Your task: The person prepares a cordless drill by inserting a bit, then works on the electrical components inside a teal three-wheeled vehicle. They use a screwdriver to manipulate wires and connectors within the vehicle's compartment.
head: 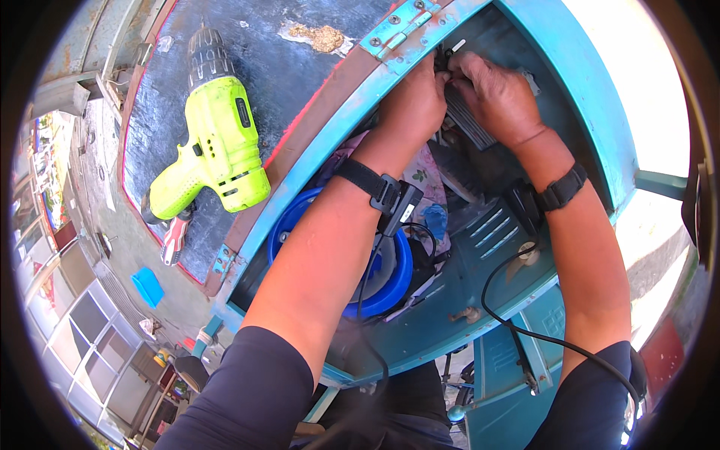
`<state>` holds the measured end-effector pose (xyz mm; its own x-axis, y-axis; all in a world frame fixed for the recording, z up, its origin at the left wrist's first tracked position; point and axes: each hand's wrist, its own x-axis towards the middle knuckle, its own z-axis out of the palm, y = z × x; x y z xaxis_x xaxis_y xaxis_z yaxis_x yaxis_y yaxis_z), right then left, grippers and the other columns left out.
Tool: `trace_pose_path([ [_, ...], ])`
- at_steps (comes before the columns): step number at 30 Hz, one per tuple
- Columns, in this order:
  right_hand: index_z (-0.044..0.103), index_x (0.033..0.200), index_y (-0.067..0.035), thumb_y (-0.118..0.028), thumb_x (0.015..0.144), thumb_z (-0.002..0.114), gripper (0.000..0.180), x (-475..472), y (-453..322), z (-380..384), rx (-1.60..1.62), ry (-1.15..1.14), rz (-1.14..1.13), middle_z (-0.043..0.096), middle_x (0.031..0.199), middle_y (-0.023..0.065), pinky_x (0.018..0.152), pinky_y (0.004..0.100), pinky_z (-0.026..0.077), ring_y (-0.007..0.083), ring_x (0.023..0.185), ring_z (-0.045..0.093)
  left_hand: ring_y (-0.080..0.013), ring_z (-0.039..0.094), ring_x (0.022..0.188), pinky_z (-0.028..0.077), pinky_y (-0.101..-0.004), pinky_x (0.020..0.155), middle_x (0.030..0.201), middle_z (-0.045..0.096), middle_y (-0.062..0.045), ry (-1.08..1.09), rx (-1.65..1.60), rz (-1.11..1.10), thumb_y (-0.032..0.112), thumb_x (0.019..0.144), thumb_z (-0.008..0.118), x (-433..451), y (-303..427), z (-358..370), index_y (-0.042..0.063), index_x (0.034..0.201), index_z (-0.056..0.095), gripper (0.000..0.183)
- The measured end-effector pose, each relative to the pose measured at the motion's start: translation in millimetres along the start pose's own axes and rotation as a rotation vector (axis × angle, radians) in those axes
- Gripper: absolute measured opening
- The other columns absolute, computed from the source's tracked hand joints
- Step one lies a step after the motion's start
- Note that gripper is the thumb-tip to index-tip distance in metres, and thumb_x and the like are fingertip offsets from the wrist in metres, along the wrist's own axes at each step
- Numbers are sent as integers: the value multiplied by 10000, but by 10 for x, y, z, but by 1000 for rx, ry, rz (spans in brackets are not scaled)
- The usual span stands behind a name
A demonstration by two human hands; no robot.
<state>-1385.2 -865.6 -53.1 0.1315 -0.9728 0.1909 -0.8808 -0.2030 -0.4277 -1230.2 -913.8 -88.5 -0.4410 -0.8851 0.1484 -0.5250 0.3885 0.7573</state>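
Both my hands reach into the far end of an open teal metal box (596, 95), fingertips almost touching. My left hand (419, 98) comes in along the hinged edge. Opposite it, my right hand (498, 95) has its thumb and fingers pinched together. Dark wiring (443, 61) shows between them, mostly hidden by the fingers; a short white-ended piece (459, 46) sticks out beside it. Just below the hands lies a finned metal case (469, 121). Black strapped devices with cables are on both wrists.
A green cordless drill (222, 140) lies on the hinged-back lid (287, 67), a red-and-white handle (175, 239) near its base. Inside the box are a blue plastic bucket (402, 270) and floral cloth (430, 180). One black cable (520, 323) loops over the box's near edge.
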Motion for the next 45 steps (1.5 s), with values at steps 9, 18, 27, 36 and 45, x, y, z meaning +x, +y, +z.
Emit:
trace_pose_path([
  [9,481,1378,-127,-210,827,699,598,-5,37,50,-146,54,76,666,1026,133,762,404,549,308,935,657,-423,637,849,509,-484,739,927,672,-209,-151,38,-29,175,921,565,18,-2,-53,41,1011,622,171],
  [18,652,1173,-110,-287,867,655,353,-16,34,35,-237,-14,79,628,976,103,739,406,544,301,899,650,-383,631,860,514,-454,731,962,646,-169,-97,68,32,86,800,681,-116,15,-67,61,986,624,197],
  [27,725,949,-186,-337,886,624,193,-8,-3,44,-255,23,126,614,877,60,609,428,537,285,741,660,-372,645,882,530,-439,727,967,660,-173,21,101,35,29,791,669,-180,-60,-45,54,982,626,197],
  [36,735,879,-195,-313,868,650,146,-9,-27,12,-177,11,191,631,866,44,618,424,543,293,739,663,-388,621,912,516,-440,780,1018,626,-169,25,0,-45,92,825,679,-328,142,29,67,1085,649,263],
  [45,722,975,-189,-273,867,660,150,7,-71,-68,-105,-12,132,650,905,47,660,426,548,312,764,660,-378,619,834,511,-458,724,923,616,-155,-114,90,41,182,850,689,-210,-59,-104,78,936,684,136],
])
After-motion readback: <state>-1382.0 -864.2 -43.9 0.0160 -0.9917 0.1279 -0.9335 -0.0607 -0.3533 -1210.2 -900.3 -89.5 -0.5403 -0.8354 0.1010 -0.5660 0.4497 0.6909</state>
